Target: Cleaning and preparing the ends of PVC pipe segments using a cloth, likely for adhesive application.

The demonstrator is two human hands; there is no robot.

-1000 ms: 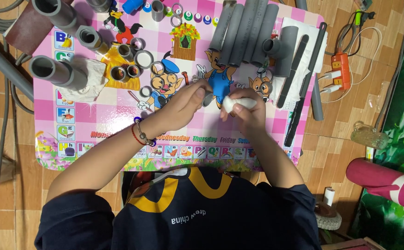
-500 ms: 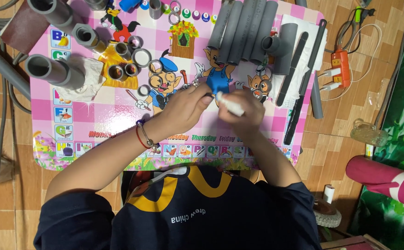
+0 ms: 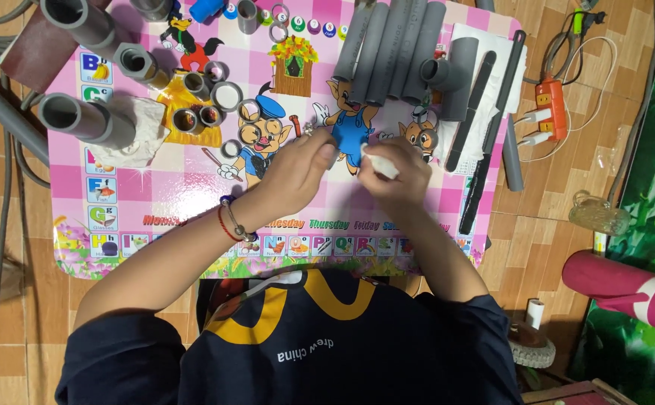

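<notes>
I see the right hand (image 3: 399, 176) pinching a small white tube (image 3: 380, 162), the left hand (image 3: 301, 169) curled touching it, over the pink cartoon mat (image 3: 192, 180). Looks light, stiff; grip mid-body.

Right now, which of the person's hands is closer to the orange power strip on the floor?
The right hand. It sits on the pink mat nearer the orange power strip, which lies off to its right; the left hand is farther away on the other side.

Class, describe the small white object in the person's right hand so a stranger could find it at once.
Start at the pink cartoon mat on the floor. At its middle, two hands meet; the right hand pinches a small white roll. Unlike the grey pipes and rings around it, it is white and held.
</notes>
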